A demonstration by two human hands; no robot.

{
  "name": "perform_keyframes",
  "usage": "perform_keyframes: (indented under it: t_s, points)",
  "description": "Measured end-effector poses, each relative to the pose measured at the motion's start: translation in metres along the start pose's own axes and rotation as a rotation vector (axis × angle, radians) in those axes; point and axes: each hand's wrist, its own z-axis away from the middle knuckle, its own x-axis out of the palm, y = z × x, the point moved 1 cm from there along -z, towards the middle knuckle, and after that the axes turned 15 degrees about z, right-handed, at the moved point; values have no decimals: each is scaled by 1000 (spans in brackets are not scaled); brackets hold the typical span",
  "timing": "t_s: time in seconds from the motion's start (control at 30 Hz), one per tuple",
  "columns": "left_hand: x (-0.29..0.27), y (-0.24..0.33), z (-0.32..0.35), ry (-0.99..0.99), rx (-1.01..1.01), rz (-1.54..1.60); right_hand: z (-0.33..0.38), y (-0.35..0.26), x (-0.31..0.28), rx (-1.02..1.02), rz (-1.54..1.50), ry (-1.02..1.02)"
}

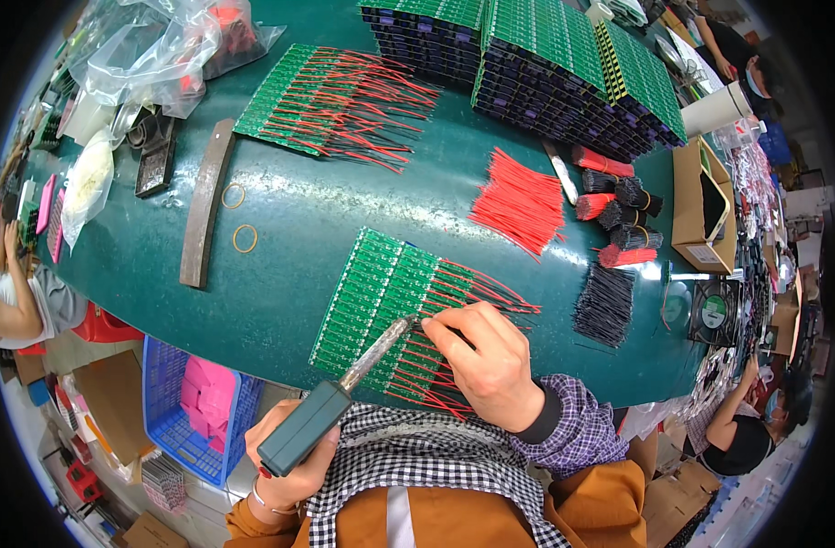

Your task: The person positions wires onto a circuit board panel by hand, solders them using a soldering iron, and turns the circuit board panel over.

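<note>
Left grip wrapped round soldering iron; my right grip pinched beside its tip, can't tell on what. Circuit-board panel twelve o'clock from me, on surface. Best: red wires steady, heat brief.

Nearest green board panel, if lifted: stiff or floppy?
The board panel itself is probably stiff: it looks flat and straight-edged. Its red wires would likely flop, being thin and already curving past its edge. They may tangle too, since several lie bunched together.
</note>
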Motion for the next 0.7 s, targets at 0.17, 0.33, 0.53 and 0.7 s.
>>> perform_keyframes:
  t_s: [0.17,0.33,0.53,0.7]
  points:
    - [-1,-3,4,7,24,-23,-1,-1,0,6,3,1]
    - [-5,-7,13,37,10,-13,0,0,0,7,9,6]
    - [-6,-7,14,43,19,-21,0,-2,-1,15,10,-1]
    - [-6,-9,14,35,15,-21,2,-2,0,16,16,6]
